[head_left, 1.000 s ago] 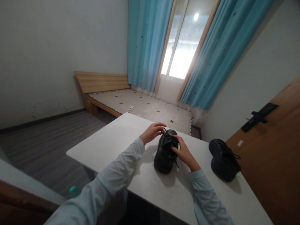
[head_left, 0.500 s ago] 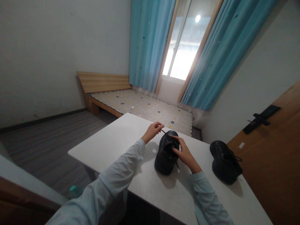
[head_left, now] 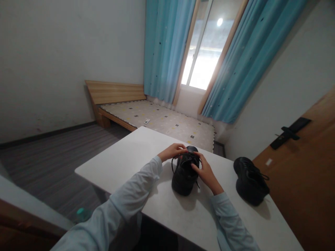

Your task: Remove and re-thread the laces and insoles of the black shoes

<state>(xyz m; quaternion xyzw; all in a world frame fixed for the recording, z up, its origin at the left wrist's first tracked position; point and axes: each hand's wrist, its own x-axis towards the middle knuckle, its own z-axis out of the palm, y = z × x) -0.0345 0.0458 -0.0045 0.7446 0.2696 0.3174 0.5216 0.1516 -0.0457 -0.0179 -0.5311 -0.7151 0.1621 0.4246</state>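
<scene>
Two sleeves, pale blue, nearest; the arms reach over the white surface [head_left: 115, 162] to a black shoe [head_left: 182, 184]. Shoe: upright on the surface, near its far side, heel toward the wearer, toe away.

Right hand [head_left: 206, 171]: grip closed around the shoe's right flank, thumb at the opening, fingers over the lacing. Loose lace end [head_left: 198, 185] hangs on that side, below the hand.

Left hand [head_left: 174, 151]: fingertips brought together beside the toe end. Grip reads as a pinch on the lace [head_left: 172, 164], which bows out in a slack loop left of the shoe. Exact contact too small to confirm.

Second shoe [head_left: 251, 183]: black, to the right, well apart from both hands, near the surface's right edge, a lace loop sticking out.

Failure modes (judgement):
- Lace is thin; a light pinch could let it slip.
- Slack loop could snag on the left fingers or twist, black on black being hard to follow.
- If the right hand eased off, a sideways pull could swing or tip the shoe.
- Second shoe could be pushed off if the right elbow swung wide.

Beyond: bed [head_left: 162, 116] with a small white remote [head_left: 147, 121]; then window [head_left: 202, 66] between blue curtains [head_left: 167, 48].
</scene>
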